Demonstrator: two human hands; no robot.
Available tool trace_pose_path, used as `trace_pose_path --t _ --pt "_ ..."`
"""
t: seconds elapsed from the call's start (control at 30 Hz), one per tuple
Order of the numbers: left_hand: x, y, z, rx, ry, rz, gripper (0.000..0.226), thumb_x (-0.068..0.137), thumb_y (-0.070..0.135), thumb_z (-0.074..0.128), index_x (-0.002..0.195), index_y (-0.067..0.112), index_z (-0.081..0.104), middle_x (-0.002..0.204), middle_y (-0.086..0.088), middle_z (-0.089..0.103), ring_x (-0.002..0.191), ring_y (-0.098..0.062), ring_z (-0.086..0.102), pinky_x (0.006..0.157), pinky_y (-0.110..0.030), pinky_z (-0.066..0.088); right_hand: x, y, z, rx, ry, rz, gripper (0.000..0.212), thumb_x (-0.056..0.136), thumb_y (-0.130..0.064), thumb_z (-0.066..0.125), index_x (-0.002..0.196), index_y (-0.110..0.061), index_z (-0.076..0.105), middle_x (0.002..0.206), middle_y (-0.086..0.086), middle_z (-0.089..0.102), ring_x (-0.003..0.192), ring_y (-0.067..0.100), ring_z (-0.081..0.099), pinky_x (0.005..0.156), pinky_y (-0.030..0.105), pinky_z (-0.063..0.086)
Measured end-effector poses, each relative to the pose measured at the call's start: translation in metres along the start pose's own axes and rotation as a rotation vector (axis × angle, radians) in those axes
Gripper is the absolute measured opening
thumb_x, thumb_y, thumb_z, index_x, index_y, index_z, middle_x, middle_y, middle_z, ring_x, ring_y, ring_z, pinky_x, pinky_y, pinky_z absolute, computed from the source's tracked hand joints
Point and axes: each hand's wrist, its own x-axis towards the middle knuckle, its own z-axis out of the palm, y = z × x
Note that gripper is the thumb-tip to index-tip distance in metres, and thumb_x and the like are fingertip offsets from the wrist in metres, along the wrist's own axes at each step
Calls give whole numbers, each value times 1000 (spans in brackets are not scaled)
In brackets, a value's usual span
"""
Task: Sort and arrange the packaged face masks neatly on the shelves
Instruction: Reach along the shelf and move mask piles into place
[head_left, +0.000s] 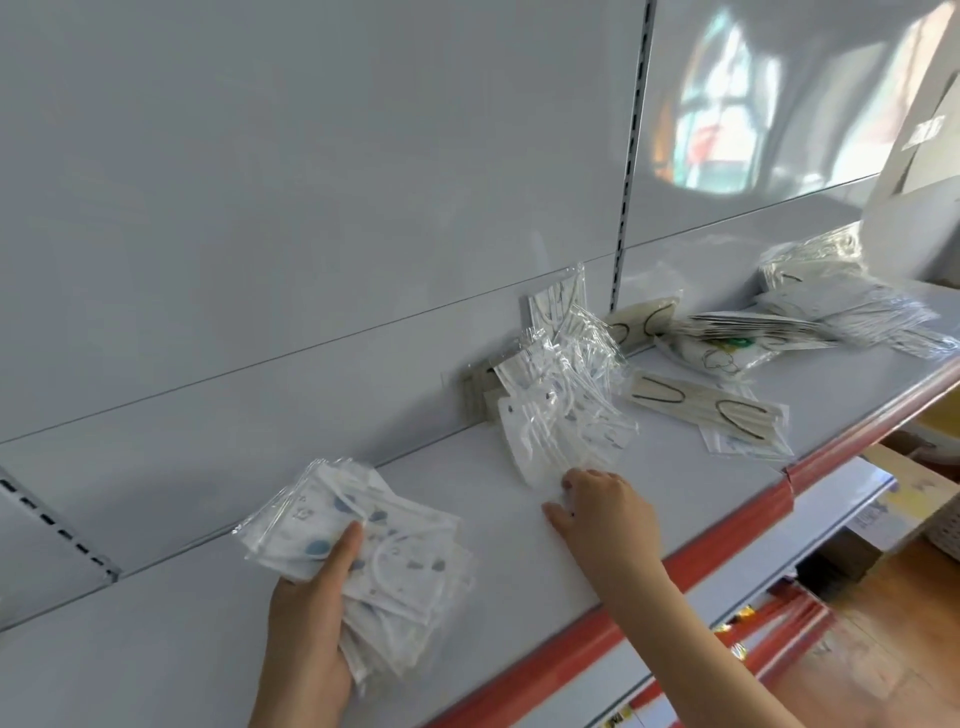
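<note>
My left hand (311, 618) grips a fanned stack of clear-packaged white masks with blue-grey prints (363, 540), held just above the white shelf (208, 649). My right hand (597, 506) reaches across the shelf and its fingertips touch the lower edge of a leaning pile of similar printed mask packs (561, 415). Whether those fingers pinch a pack is hidden by the hand. Beige masks with dark ear loops (711, 410) lie flat to the right of that pile.
More mask packs lie in loose heaps further right (841, 306), with some propped against the grey back panel (556, 306). The shelf has a red front edge strip (675, 571). A white box (914, 171) stands at the far right. Lower shelves show below.
</note>
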Motion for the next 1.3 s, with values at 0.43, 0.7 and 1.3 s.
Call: trace_pose_path --t 0.43,0.7,1.3 --pt "-5 17 -15 -50 -89 69 23 90 18 71 113 16 72 108 -11 78 101 -31 74 97 -50 54 7 -5 2 1291 -327 396 9 94 5 56 91 2 63 79 20 74 68 26 75 59 28 59" --pt "-3 -3 4 -9 -165 -16 33 88 14 71 121 11 69 109 -13 77 102 -34 74 98 -56 53 77 -7 8 11 142 34 92 83 -58 66 153 -19 22 152 12 29 139 35 32 110 45 33" --pt "-1 -7 35 125 -227 208 43 72 25 78 114 22 72 106 -12 78 101 -36 74 96 -64 53 -37 -46 -12 524 -408 -593 74 88 -29 58 155 -27 28 158 -14 29 142 6 32 115 32 35"
